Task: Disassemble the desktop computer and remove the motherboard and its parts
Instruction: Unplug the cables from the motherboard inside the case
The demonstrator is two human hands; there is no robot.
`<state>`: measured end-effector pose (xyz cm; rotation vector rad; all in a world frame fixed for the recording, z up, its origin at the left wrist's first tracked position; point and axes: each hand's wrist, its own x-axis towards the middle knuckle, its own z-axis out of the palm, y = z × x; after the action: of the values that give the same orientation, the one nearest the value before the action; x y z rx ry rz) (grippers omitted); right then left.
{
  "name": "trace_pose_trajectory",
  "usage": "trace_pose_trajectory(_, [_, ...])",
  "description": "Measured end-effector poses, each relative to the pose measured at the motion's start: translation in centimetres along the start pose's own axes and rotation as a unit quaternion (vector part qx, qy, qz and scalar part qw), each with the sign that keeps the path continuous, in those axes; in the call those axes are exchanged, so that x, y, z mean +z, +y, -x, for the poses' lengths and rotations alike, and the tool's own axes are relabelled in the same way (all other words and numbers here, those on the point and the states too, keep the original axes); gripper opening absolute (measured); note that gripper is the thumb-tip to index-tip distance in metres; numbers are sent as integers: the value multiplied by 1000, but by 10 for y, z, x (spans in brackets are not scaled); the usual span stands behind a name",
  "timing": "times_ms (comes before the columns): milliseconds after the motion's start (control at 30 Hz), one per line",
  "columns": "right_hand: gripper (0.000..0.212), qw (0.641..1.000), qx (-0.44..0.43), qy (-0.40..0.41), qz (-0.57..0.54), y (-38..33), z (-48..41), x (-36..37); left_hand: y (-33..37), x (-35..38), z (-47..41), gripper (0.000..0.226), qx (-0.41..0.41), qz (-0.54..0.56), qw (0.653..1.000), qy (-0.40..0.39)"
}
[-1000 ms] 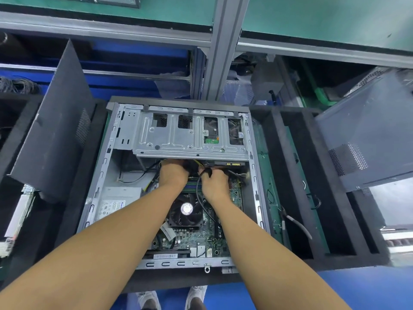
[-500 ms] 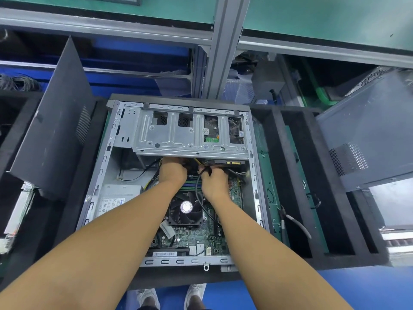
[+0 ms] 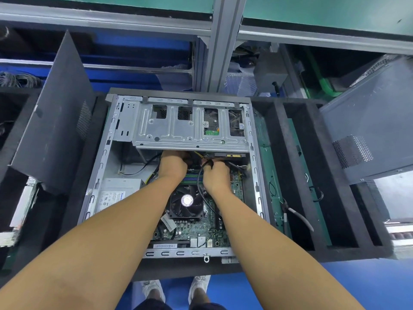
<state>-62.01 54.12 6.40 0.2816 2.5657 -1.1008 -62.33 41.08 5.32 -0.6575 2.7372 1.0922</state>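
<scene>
An open desktop case [image 3: 101, 175] lies flat in front of me. Inside it are the green motherboard [image 3: 190, 231], a black CPU fan [image 3: 186, 201], a power supply [image 3: 118, 193] at the left and a silver drive cage [image 3: 190, 128] at the far end. Both hands reach under the cage's near edge. My left hand [image 3: 173, 165] has its fingers curled around dark cabling there; the fingertips are hidden. My right hand [image 3: 215, 175] grips a black cable [image 3: 202, 198] that loops back over the fan.
The case rests in a black foam tray [image 3: 297, 175] with open slots at the right. A dark side panel [image 3: 55, 121] leans at the left, and another grey case [image 3: 368, 121] stands at the right. A metal post [image 3: 223, 41] rises behind. My shoes show on the blue floor below.
Both hands stay at the same spot under the drive cage; only slight shifts of hands and camera.
</scene>
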Motion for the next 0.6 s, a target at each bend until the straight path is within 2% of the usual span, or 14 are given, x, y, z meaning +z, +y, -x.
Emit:
trace_pose_trajectory(167, [24, 1000, -2, -1, 2, -1, 0, -1, 2, -2, 2, 27, -4, -6, 1000, 2])
trace_pose_trajectory(333, [36, 1000, 1, 4, 14, -2, 0, -1, 6, -3, 5, 30, 7, -11, 1000, 13])
trace_pose_trajectory(467, [28, 1000, 8, 7, 10, -4, 2, -1, 5, -6, 11, 24, 42, -35, 998, -4])
trace_pose_trajectory(600, [37, 1000, 5, 3, 25, -8, 7, -4, 15, -19, 22, 12, -13, 22, 1000, -10])
